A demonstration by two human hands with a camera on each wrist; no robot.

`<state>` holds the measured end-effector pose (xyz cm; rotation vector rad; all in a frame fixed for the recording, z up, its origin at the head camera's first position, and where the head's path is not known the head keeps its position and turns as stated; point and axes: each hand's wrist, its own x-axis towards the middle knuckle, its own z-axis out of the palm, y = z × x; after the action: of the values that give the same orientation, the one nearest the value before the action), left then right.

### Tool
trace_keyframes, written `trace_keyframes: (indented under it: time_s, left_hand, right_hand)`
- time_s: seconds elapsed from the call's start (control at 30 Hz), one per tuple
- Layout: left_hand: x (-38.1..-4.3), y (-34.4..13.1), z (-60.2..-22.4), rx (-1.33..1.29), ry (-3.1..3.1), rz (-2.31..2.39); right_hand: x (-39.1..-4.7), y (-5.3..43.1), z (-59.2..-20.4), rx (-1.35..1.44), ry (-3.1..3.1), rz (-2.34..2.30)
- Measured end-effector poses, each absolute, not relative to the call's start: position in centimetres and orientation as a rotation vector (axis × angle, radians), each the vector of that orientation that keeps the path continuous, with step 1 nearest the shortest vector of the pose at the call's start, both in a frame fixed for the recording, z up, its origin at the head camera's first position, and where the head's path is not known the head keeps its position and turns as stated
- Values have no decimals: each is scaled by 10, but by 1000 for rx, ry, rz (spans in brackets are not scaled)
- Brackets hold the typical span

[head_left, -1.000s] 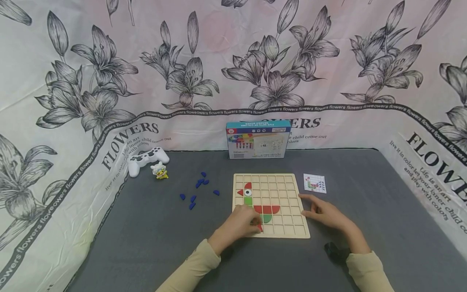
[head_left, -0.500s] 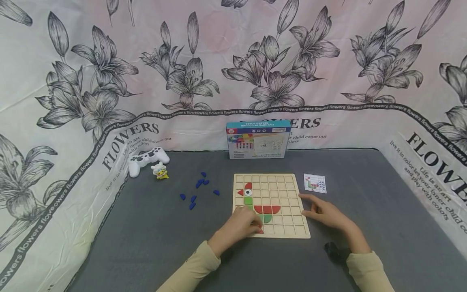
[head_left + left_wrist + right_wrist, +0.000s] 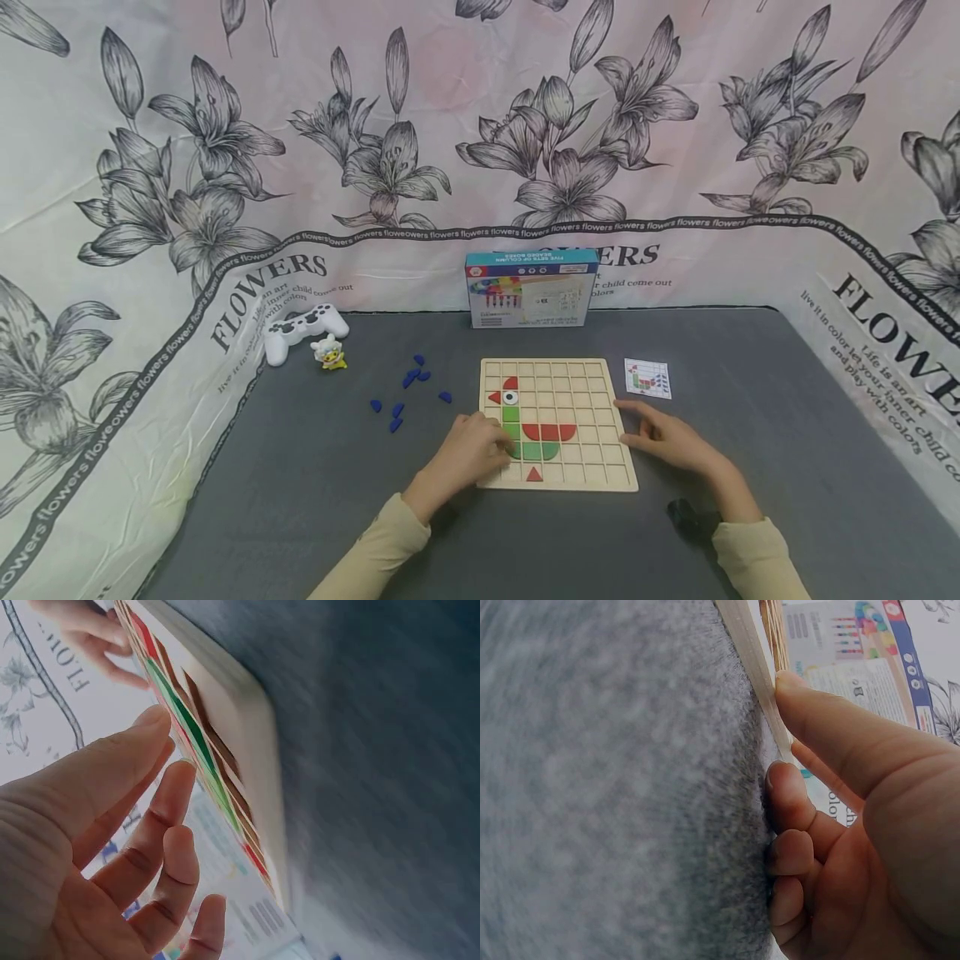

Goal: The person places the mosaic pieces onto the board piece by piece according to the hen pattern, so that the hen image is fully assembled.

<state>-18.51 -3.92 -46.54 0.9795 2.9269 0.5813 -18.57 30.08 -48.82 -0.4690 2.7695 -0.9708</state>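
A wooden grid board (image 3: 592, 389) lies on the grey table with red and green pieces set in its cells. Together with a round eye piece (image 3: 510, 397) they form a bird-like figure. A red triangle (image 3: 534, 475) sits in the bottom row. Over the board's lower left part is my left hand (image 3: 468, 450), its fingers loosely bent beside the green pieces (image 3: 531, 451). Nothing shows between its thumb and fingers (image 3: 180, 787) in the left wrist view. My right hand (image 3: 675, 437) touches the board's right edge with thumb and index finger; its other fingers rest low by the table.
Several blue half-round pieces (image 3: 397, 409) lie scattered left of the board. A printed pattern card (image 3: 647, 378) is at its upper right. Behind stands a box (image 3: 532, 289). A white game controller (image 3: 306, 332) and a small figurine (image 3: 328, 352) are at the far left.
My left hand has let go of the red triangle and moved up and left, uncovering it and the green pieces. The right hand has stayed at the board's edge.
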Motion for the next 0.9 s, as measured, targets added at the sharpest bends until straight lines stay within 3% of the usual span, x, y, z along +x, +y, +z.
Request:
trace_keyframes:
  time_s: [0.9]
  left_hand:
    - [-225, -173, -467, 395, 3174, 584]
  right_hand:
    - [-187, 301, -490, -459, 2764, -969]
